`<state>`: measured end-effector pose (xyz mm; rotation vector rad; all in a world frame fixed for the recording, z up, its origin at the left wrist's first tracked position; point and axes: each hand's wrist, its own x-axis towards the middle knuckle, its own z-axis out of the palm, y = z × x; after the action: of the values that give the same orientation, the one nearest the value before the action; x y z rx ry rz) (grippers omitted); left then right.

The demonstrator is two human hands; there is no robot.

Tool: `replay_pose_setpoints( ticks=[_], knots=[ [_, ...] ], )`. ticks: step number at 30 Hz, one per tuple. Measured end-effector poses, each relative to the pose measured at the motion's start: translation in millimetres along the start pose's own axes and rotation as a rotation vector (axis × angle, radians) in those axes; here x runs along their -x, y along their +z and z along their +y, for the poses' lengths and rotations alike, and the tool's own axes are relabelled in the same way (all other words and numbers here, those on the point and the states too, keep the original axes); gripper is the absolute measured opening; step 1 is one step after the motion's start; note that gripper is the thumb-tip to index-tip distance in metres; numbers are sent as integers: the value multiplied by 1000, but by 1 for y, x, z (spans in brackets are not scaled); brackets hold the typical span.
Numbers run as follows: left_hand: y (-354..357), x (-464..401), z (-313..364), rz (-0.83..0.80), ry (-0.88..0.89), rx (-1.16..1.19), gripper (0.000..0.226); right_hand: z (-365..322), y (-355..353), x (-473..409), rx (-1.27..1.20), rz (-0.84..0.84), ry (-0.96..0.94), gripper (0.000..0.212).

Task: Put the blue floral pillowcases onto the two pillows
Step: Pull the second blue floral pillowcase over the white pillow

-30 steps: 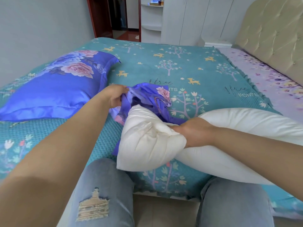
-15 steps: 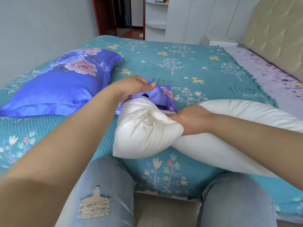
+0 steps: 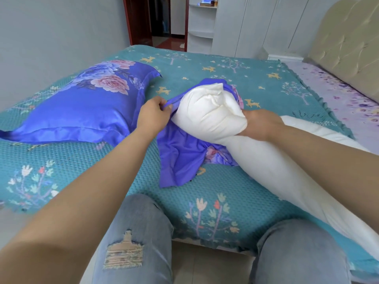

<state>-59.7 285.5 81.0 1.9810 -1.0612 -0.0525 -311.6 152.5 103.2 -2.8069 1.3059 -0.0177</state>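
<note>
A bare white pillow [image 3: 264, 160] lies across the bed from the right, its bunched end raised at the centre. My right hand [image 3: 260, 125] squeezes that bunched end. A loose blue floral pillowcase [image 3: 180, 158] lies under and around the pillow's end, its opening edge wrapped behind the tip. My left hand [image 3: 154, 113] pinches the pillowcase's edge just left of the pillow's tip. A second pillow [image 3: 82, 111], inside its blue floral case, rests on the bed at the left.
The teal patterned bedspread [image 3: 205, 210] covers the bed, with my knees in jeans against its near edge. A padded beige headboard [image 3: 346, 48] stands at the right, a white wardrobe and an open doorway at the back.
The pillow's bunched end has moved away from me and up, into the mouth of the pillowcase. My left hand shifted from above the fabric to its left edge.
</note>
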Motion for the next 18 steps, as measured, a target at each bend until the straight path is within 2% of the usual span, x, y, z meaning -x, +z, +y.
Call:
replay_pose_setpoints(
  ticks=[2, 5, 7, 10, 11, 14, 16, 18],
  knots=[
    [13, 6, 4, 15, -31, 226, 15, -2, 2, -5, 8, 28, 67, 77],
    [37, 21, 29, -40, -184, 509, 29, -4, 11, -12, 12, 45, 130, 56],
    [52, 36, 51, -93, -216, 606, 29, -1, 17, -15, -24, 73, 167, 47],
    [60, 61, 70, -206, -111, 567, 23, 6, 22, -17, -77, 70, 233, 46],
    [59, 64, 68, -196, -77, 522, 24, 6, 23, -16, -85, 60, 235, 47],
    [57, 48, 41, 7, 0, 244, 23, -2, 27, -14, -88, 45, 222, 55],
    [56, 36, 20, 87, -72, 228, 13, -6, 30, -12, -90, 47, 226, 57],
    [62, 36, 11, 90, -128, 273, 11, -9, 32, -11, -91, 51, 230, 61]
  ],
)
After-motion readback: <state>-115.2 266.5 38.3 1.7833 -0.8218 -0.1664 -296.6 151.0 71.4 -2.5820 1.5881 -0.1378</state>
